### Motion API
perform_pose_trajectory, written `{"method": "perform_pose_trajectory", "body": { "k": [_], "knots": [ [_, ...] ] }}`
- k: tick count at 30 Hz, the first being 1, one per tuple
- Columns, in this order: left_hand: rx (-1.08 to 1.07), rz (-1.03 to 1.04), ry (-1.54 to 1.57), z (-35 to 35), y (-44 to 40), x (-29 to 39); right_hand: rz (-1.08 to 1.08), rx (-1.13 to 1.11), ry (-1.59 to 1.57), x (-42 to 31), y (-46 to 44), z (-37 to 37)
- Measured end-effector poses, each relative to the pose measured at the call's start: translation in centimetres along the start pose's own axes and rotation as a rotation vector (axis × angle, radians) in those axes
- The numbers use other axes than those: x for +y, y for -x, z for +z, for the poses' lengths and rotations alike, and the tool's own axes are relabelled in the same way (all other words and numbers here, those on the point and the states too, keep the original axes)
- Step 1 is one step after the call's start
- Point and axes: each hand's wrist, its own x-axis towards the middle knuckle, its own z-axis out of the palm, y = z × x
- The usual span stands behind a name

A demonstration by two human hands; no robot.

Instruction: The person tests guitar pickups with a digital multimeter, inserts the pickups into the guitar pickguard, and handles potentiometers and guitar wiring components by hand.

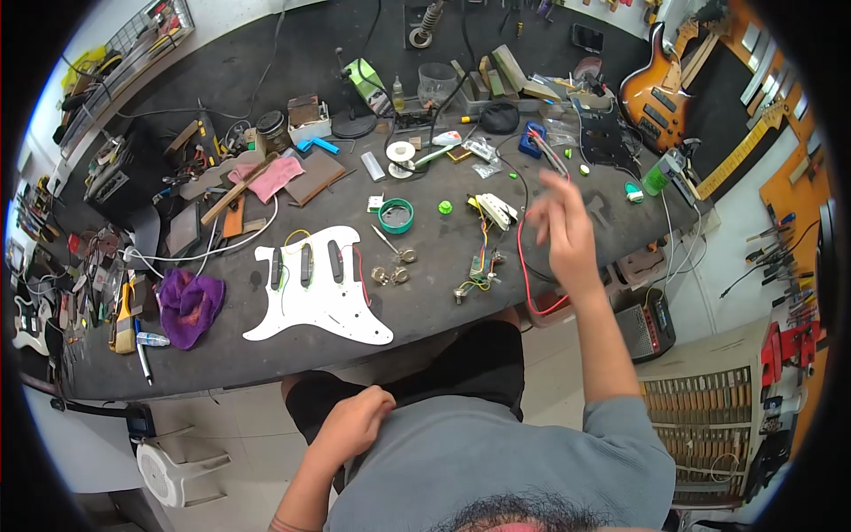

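Observation:
My right hand [563,226] is raised over the bench's right side, fingers apart and slightly blurred, with nothing visible in it. Beside it are red and black test leads [523,257], the red one looping below the wrist, and a blue multimeter [532,140]. Left of it lie a white pickup [497,211] and a small wired circuit board [481,266]. My left hand [355,421] rests on my lap against the shirt, fingers curled; its palm is hidden. A white pickguard [332,306] with three dark pickups lies at the bench's front, beside loose potentiometers [390,276].
A green tape roll [395,215], solder spool [402,154] and purple cloth [191,308] sit on the bench [425,341]. A sunburst guitar body [657,93] and a neck [743,149] lie at the right. Tools crowd the left end. A white stool [173,474] stands below.

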Motion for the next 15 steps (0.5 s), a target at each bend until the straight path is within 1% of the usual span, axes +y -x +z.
{"method": "perform_pose_trajectory", "body": {
  "k": [2, 3, 4, 6, 8, 10, 13, 15],
  "knots": [
    [0.228, 0.048, -0.056, 1.1, 2.1, -1.4, -0.263, 0.053, 0.048, -0.7, -6.0, 1.5],
    [0.297, 0.098, -0.127, 1.8, 2.9, -2.9, -0.336, 0.041, 0.106, -1.2, -9.5, 1.7],
    [0.278, 0.034, -0.131, 2.3, 4.0, -3.8, -0.409, 0.031, 0.162, -1.6, -13.5, 1.9],
    [0.241, -0.094, -0.142, 2.9, 5.8, -5.1, -0.412, -0.034, 0.146, -2.0, -22.8, 1.9],
    [0.252, -0.154, -0.178, 3.2, 6.7, -5.7, -0.344, 0.026, 0.179, -4.2, -30.1, 3.3],
    [0.292, -0.184, -0.182, 3.3, 7.4, -6.1, -0.414, 0.049, 0.131, -3.2, -38.7, 4.4],
    [0.352, -0.243, -0.192, 3.5, 8.7, -6.6, -0.276, -0.033, 0.229, -5.3, -42.0, 5.6],
    [0.373, -0.292, -0.181, 3.6, 9.5, -6.7, -0.289, -0.041, 0.303, -6.1, -42.9, 6.8]
  ]
}}
